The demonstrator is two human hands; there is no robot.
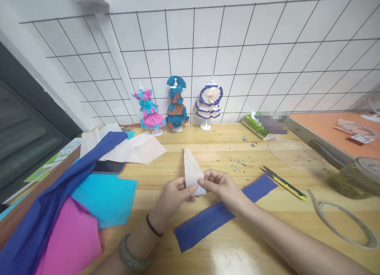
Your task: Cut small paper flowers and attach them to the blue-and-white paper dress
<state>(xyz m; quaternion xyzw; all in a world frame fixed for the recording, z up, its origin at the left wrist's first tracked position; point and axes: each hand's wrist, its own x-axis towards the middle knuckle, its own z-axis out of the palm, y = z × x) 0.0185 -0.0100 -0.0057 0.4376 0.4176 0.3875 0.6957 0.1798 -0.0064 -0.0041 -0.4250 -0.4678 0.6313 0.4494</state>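
Note:
Both of my hands pinch a folded strip of pale cream paper (191,166) that stands up from my fingers in the middle of the wooden table (208,148). My left hand (173,198) grips its lower left edge with thumb and fingers. From the right, my right hand (221,186) pinches the lower edge. Under my right wrist a dark blue paper strip (219,217) lies flat on the table.
Sheets of blue (59,188), turquoise (107,196), pink (71,239) and cream paper (136,148) lie at the left. Three small dress forms in paper dresses (178,105) stand by the tiled wall. Scissors (283,183), a tape ring (344,223), a clear disc (297,154) and a jar (359,178) sit on the right.

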